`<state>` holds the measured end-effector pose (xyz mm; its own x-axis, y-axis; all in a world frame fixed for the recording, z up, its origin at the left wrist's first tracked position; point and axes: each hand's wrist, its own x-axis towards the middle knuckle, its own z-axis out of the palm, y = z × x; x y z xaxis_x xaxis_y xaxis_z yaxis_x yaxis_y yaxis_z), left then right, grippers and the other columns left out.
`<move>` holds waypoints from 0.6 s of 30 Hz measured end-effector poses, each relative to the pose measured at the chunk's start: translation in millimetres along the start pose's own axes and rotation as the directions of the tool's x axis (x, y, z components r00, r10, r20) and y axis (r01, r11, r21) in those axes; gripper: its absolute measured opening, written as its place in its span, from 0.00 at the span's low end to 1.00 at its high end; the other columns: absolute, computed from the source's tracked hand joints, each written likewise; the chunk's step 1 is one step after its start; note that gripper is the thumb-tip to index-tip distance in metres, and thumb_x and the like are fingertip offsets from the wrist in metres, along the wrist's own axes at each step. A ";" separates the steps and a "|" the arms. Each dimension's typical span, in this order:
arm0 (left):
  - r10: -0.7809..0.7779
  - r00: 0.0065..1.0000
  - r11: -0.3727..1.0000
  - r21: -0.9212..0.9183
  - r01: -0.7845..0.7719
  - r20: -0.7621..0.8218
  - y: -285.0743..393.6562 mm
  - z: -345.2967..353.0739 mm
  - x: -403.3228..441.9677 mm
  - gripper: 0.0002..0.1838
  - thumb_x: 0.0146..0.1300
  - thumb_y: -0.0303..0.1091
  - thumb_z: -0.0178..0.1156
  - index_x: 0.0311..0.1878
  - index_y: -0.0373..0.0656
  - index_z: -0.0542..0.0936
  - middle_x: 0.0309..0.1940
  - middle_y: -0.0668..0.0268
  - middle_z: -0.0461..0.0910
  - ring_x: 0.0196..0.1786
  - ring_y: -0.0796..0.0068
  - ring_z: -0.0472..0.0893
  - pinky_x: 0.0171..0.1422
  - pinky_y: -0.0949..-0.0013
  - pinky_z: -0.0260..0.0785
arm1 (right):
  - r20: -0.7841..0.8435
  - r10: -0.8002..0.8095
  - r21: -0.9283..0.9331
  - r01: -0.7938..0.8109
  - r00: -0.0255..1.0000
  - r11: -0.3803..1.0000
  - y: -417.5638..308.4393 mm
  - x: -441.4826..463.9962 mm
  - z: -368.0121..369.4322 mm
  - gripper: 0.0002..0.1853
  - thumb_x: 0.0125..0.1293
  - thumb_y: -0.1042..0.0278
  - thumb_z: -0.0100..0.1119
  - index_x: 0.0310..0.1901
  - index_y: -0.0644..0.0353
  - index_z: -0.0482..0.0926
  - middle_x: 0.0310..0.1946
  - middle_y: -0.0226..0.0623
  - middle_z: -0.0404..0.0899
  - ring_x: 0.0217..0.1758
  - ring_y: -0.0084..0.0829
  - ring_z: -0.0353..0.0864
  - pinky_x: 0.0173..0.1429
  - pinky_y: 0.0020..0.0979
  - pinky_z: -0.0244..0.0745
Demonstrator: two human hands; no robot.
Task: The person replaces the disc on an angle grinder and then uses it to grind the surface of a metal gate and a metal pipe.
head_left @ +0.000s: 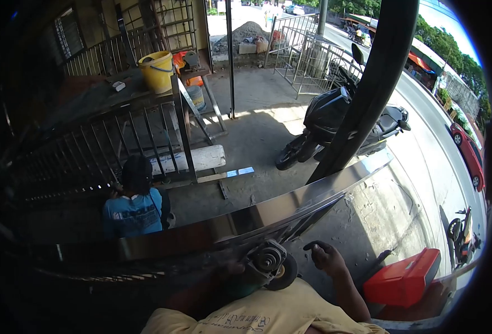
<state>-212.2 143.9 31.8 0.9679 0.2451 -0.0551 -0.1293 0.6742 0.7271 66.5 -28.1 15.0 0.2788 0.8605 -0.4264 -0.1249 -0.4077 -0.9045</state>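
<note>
An angle grinder (pixel 268 260) with a round disc (pixel 284 274) is close to my body, its metal head facing up. My left hand (pixel 233 271) is wrapped round its body, mostly in deep shadow. To the right of the disc, my right hand (pixel 325 257) is apart from the grinder, index finger stretched to the left and dark in shadow. No object shows in it. Just beyond both hands, a long shiny metal beam (pixel 257 217) runs across the view, above metal bars.
A person in a blue shirt (pixel 134 214) crouches beyond the beam by a metal railing (pixel 106 145). A dark post (pixel 368 89) and motorcycle (pixel 326 119) stand ahead. At right lies a red box (pixel 404 278). A yellow bucket (pixel 157 71) sits on a table.
</note>
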 end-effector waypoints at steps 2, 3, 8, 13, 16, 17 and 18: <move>0.015 1.000 1.000 0.011 -0.015 0.001 -0.1 7.5 2.1 0.55 0.47 0.53 0.74 0.76 0.36 0.62 0.65 0.54 0.73 0.67 0.61 0.74 0.72 0.59 0.65 | 0.332 -0.295 0.234 0.225 0.896 0.946 -47.6 -20.6 38.2 0.23 0.75 0.55 0.59 0.60 0.66 0.74 0.29 0.33 0.80 0.30 0.23 0.78 0.37 0.29 0.74; 0.025 1.000 0.999 0.019 -0.025 -0.001 1.2 12.0 3.0 0.56 0.46 0.53 0.75 0.76 0.36 0.62 0.65 0.54 0.73 0.67 0.61 0.74 0.72 0.59 0.65 | 0.287 -0.325 0.062 0.321 0.901 0.945 -64.0 -26.7 52.6 0.23 0.74 0.57 0.61 0.61 0.66 0.73 0.32 0.33 0.82 0.33 0.23 0.80 0.40 0.28 0.75; 0.061 0.998 0.997 0.037 -0.061 -0.014 10.1 25.1 5.7 0.57 0.44 0.53 0.75 0.75 0.36 0.62 0.65 0.54 0.74 0.67 0.61 0.75 0.72 0.59 0.65 | 0.195 -0.252 -0.191 0.289 0.948 0.938 -83.7 -35.9 43.7 0.26 0.71 0.65 0.64 0.65 0.68 0.68 0.49 0.48 0.86 0.52 0.30 0.85 0.56 0.32 0.78; 0.039 0.996 0.999 0.032 -0.037 -0.074 -12.5 23.6 11.1 0.60 0.40 0.52 0.77 0.76 0.36 0.62 0.66 0.53 0.73 0.68 0.60 0.74 0.73 0.58 0.64 | -0.066 -0.394 0.098 0.399 0.917 0.912 -104.5 -69.0 -15.3 0.26 0.71 0.66 0.64 0.64 0.70 0.70 0.47 0.41 0.86 0.48 0.29 0.85 0.53 0.31 0.79; -0.023 0.998 1.000 0.012 0.024 -0.057 -7.1 31.0 23.7 0.59 0.41 0.51 0.77 0.76 0.36 0.62 0.67 0.53 0.72 0.70 0.59 0.72 0.75 0.58 0.61 | 0.022 -0.488 0.210 0.474 0.872 0.855 -114.2 -72.9 6.7 0.26 0.71 0.69 0.64 0.65 0.70 0.69 0.48 0.42 0.85 0.52 0.29 0.84 0.55 0.31 0.78; -0.049 0.996 0.999 0.021 0.050 -0.078 -1.5 39.0 25.7 0.58 0.41 0.50 0.77 0.76 0.37 0.62 0.68 0.53 0.71 0.70 0.59 0.71 0.76 0.58 0.60 | 0.069 -0.498 0.203 0.477 0.864 0.855 -119.0 -70.4 17.8 0.26 0.71 0.69 0.64 0.65 0.70 0.68 0.48 0.42 0.85 0.53 0.29 0.83 0.55 0.32 0.78; -0.070 0.993 0.997 0.031 0.074 -0.099 1.3 43.6 28.0 0.58 0.41 0.50 0.77 0.76 0.37 0.62 0.68 0.53 0.71 0.71 0.58 0.71 0.76 0.58 0.60 | 0.174 -0.465 -0.010 0.474 0.868 0.881 -124.1 -67.7 20.0 0.26 0.72 0.69 0.63 0.66 0.69 0.68 0.49 0.44 0.85 0.55 0.30 0.83 0.57 0.33 0.78</move>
<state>-175.8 121.3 61.1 0.9487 0.2645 -0.1734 -0.0509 0.6688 0.7417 44.1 -29.7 156.0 0.1346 0.9897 0.0494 0.0318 0.0455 -0.9985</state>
